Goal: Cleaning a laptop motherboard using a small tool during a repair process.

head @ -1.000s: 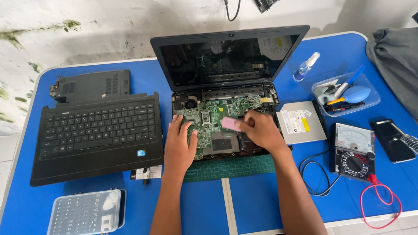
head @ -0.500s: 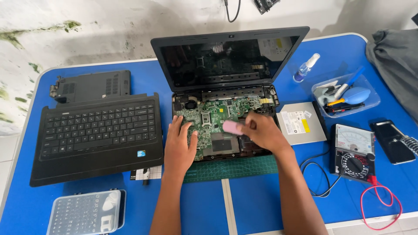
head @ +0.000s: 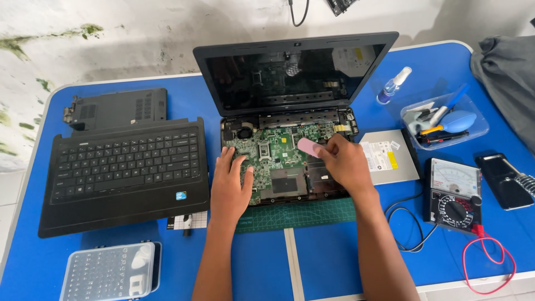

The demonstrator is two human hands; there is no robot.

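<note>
A blue table (head: 334,262) against a stained white wall, and at its centre we have one opened laptop (head: 290,111), lid up, green circuit board (head: 273,156) bare. Our left hand (head: 231,187) lies flat and released on the board's left part. Our right hand (head: 345,164) pinches a pink eraser (head: 308,147) pressed on the board's middle; fingers hide its far end. Left of the laptop: one detached keyboard panel (head: 125,173), one black cover (head: 117,108) behind it, one clear bit case (head: 108,273) nearer us. Right of it: one silver drive (head: 387,159), one meter (head: 454,195) with red lead, one tray of tools (head: 446,120), contents too jumbled to count, one spray bottle (head: 393,86). The grey cloth (head: 510,83) is cut off by the edge.
</note>
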